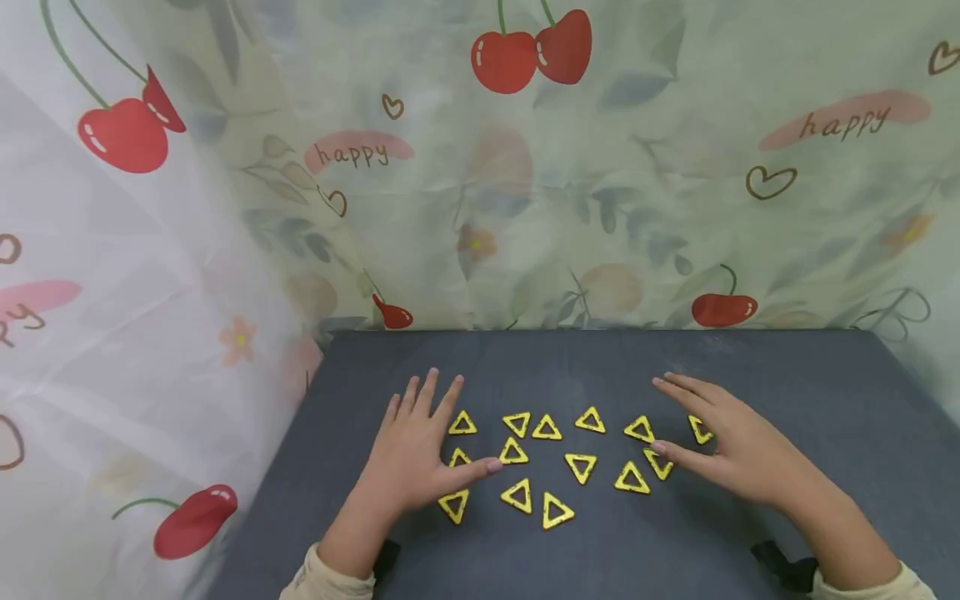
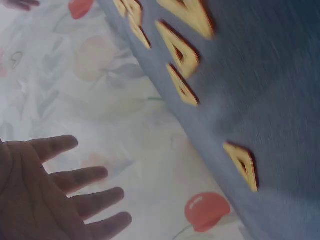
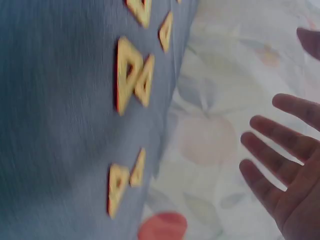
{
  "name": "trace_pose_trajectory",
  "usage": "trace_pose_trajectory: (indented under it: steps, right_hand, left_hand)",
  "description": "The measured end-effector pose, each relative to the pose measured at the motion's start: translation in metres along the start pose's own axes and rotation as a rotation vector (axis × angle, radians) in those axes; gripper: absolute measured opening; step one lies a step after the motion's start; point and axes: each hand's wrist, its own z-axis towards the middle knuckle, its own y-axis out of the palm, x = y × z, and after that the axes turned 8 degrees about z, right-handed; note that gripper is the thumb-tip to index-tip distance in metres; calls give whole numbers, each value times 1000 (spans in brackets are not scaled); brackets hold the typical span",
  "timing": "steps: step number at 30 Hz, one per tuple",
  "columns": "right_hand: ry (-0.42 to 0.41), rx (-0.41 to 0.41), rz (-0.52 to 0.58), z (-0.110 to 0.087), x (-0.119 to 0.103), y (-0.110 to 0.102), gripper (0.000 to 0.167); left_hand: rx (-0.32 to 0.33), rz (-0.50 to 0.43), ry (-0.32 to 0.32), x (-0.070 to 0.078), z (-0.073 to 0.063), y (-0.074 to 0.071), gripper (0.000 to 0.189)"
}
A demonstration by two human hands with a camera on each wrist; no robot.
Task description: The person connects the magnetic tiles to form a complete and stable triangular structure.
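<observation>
Apart, left grip (image 1: 412, 462) splayed, right grip (image 1: 738, 442) outstretched

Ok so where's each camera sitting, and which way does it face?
Head: worn on the head, facing forward and down at yellow triangles, table and printed sheet; left hand, right hand and sleeves show.
Left wrist: on that wrist, looking aslant over the table's edge to the sheet; the left hand shows and, apparently, the right hand at top left.
Right wrist: on that wrist, similarly aslant; the right hand shows.
Shared: both wrist views show triangles, table and sheet.
</observation>
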Motion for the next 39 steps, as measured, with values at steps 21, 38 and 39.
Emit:
trace_pose_trajectory:
  steps: [21,38,39]
  right_hand:
    - [-86,-161,434,22,-33,96,37]
    - [-54,-375,495,40,-47,114,37]
    - [-50,-388,494,40,-48,114,37]
  left_hand:
    - [-162,-467,301,42,3,38,28]
    - [-317,-588,243,37,18,49,32]
    - [-320,-586,244,37,18,50,32]
